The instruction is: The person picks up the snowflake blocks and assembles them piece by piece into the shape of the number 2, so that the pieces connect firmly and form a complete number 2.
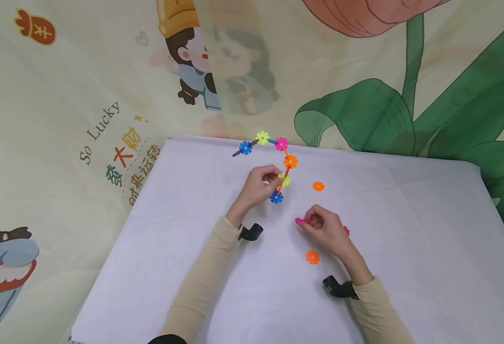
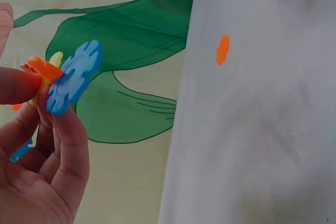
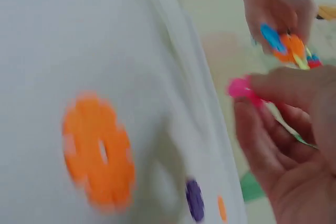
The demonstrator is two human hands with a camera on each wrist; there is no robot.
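My left hand [image 1: 257, 186] pinches a yellow snowflake disc [image 1: 285, 180] near the lower end of a linked, curved chain of snowflake discs. At that end sits a blue disc [image 2: 74, 78], joined to an orange disc [image 2: 44, 68] beside my left thumb. The chain arcs up through an orange disc [image 1: 291, 161], a pink disc [image 1: 281, 143] and another yellow disc [image 1: 262, 138] to a blue one [image 1: 245, 147]. Between thumb and fingertips, my right hand [image 1: 324, 227] holds a loose pink disc [image 3: 242, 88], apart from the chain.
On the white table [image 1: 406, 239] lie two loose orange discs, one farther back [image 1: 318, 186] and one nearer [image 1: 312, 257]. A purple disc [image 3: 195, 200] lies there too. A reddish disc edge [image 1: 346, 231] shows behind my right hand. A printed cloth [image 1: 105, 71] hangs behind the table.
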